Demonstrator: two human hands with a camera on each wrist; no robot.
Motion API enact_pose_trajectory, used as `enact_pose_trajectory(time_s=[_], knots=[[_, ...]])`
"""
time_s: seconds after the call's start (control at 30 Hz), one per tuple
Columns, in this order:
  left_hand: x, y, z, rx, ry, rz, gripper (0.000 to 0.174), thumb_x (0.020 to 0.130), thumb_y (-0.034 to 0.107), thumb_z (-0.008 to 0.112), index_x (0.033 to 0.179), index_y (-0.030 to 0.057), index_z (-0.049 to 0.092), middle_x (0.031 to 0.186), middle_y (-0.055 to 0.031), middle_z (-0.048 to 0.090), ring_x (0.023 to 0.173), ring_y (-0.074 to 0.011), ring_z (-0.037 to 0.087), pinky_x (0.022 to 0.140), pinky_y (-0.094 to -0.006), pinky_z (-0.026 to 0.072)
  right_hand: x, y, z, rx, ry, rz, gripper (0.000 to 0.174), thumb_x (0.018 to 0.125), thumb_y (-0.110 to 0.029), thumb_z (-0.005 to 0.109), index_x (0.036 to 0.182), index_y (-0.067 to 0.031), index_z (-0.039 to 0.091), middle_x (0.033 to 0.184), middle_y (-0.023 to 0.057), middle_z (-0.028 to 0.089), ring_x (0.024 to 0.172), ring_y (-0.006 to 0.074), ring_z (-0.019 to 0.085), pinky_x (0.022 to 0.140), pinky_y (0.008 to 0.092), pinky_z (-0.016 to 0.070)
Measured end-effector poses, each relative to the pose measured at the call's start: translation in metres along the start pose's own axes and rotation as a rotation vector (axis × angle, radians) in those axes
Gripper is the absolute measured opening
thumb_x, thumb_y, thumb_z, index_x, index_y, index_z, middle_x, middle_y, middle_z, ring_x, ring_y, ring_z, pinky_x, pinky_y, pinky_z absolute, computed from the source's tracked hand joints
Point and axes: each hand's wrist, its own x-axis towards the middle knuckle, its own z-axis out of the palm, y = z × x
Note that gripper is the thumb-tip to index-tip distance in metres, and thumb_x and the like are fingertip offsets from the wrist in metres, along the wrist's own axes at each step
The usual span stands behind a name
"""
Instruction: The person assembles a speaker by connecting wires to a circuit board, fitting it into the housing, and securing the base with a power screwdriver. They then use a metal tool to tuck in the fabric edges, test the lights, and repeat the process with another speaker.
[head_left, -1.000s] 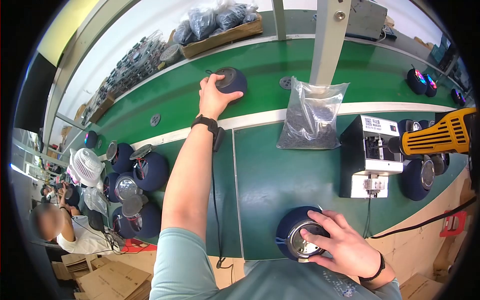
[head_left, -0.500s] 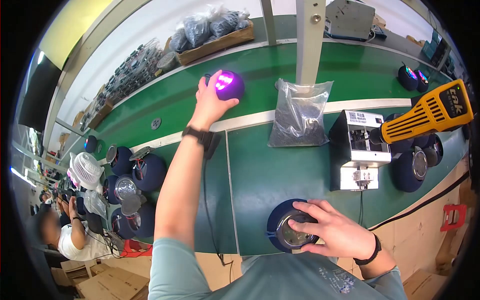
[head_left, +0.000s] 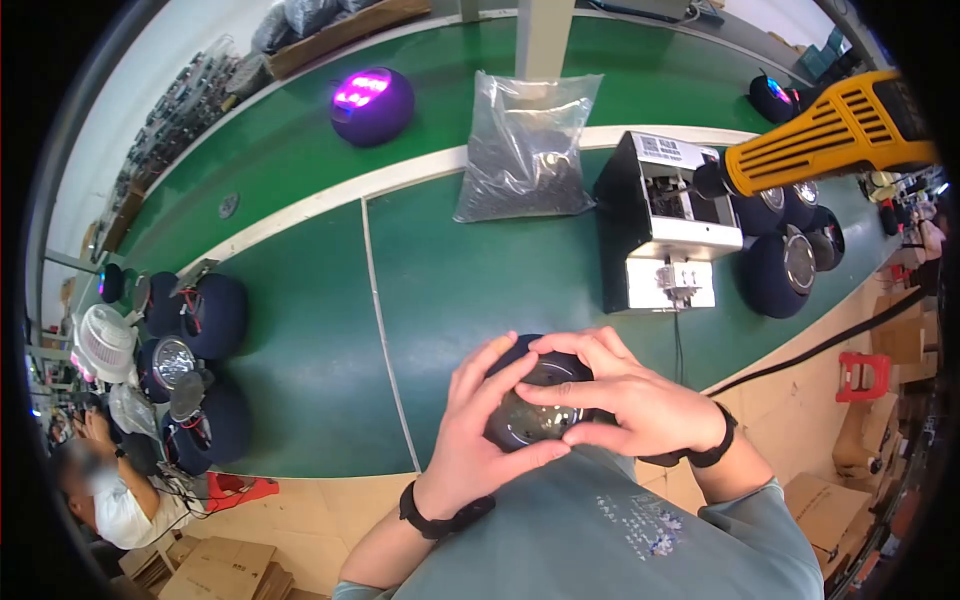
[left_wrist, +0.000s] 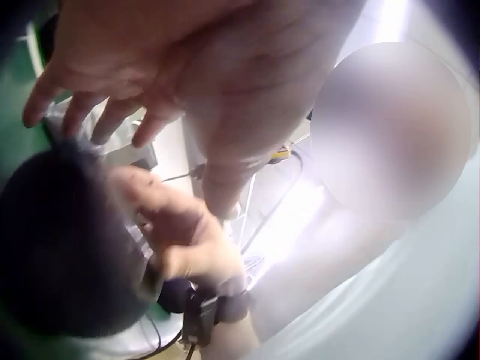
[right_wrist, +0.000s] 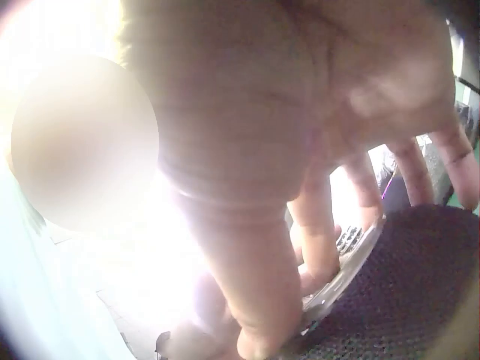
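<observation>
Head view: one round navy speaker point(head_left: 535, 415), clear disc point(right_wrist: 345, 279) uppermost, at the near edge of the desk point(head_left: 300, 350); whether it rests there or is lifted, cannot tell. Round body, no evident long axis.

Governing relation: speaker lies between the hands, directly under the fingers, neither hand clearly nearer.

Left hand point(head_left: 485, 425): at the speaker's left side, fingers extended, tips over the far-left rim, no firm grasp evident.

Right hand point(head_left: 640, 405): at its right side, fingers bent over rim and disc, gripping the speaker.

Farther out: clear bag point(head_left: 525, 170) of dark contents, far side; black-and-silver machine point(head_left: 650, 220), far right, with yellow tool point(head_left: 830, 140) above.

Left: cluster of speakers point(head_left: 215, 315), lids raised; white fan point(head_left: 103, 340) beyond.

Right: more speakers point(head_left: 775, 280), beside the machine.

Far left: one speaker lit purple point(head_left: 385, 115), on the green strip.
</observation>
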Motion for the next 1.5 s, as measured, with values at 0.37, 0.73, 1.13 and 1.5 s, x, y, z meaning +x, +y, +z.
enact_pose_trajectory(time_s=[0.37,0.73,1.13,1.5], knots=[[0.016,0.007,-0.015,0.012,-0.114,-0.024,0.100,0.063,0.032,0.109,0.150,0.0079,0.065,0.167,-0.0213,0.048,0.152,-0.0423,0.050,0.122,-0.0535,0.0459,0.020,-0.015,-0.152,0.077,1.089,-0.269,0.044,0.118,-0.026,0.057,0.150,0.0045,0.056,0.137,0.0158,0.065,0.120,0.0234,0.067,0.103,0.0422,0.0517],[0.017,-0.007,-0.001,0.018,-0.030,0.019,0.101,0.057,0.030,0.107,0.146,0.0073,0.066,0.160,-0.0243,0.052,0.150,-0.0395,0.054,0.120,-0.0509,0.0493,-0.027,-0.003,-0.088,0.231,1.104,-0.160,0.117,0.091,-0.082,0.067,0.172,-0.0064,0.029,0.088,0.0033,0.055,0.066,0.0146,0.056,0.065,0.0350,0.0521],[0.019,-0.007,0.007,-0.043,0.050,-0.007,0.095,0.057,0.028,0.108,0.142,0.0063,0.072,0.157,-0.0218,0.056,0.140,-0.0348,0.056,0.114,-0.0480,0.0501,-0.013,0.031,-0.084,0.245,0.996,-0.287,0.052,0.117,-0.051,0.054,0.142,-0.0061,0.058,0.075,0.0000,0.048,0.055,0.0122,0.046,0.054,0.0334,0.0440],[0.021,-0.005,0.002,-0.031,0.032,-0.057,0.094,0.057,0.030,0.108,0.142,0.0085,0.074,0.157,-0.0201,0.056,0.139,-0.0352,0.055,0.113,-0.0476,0.0503,-0.011,0.029,-0.086,0.188,0.862,-0.309,0.026,0.119,-0.029,0.056,0.131,-0.0066,0.060,0.073,0.0007,0.047,0.055,0.0126,0.046,0.054,0.0328,0.0435]])
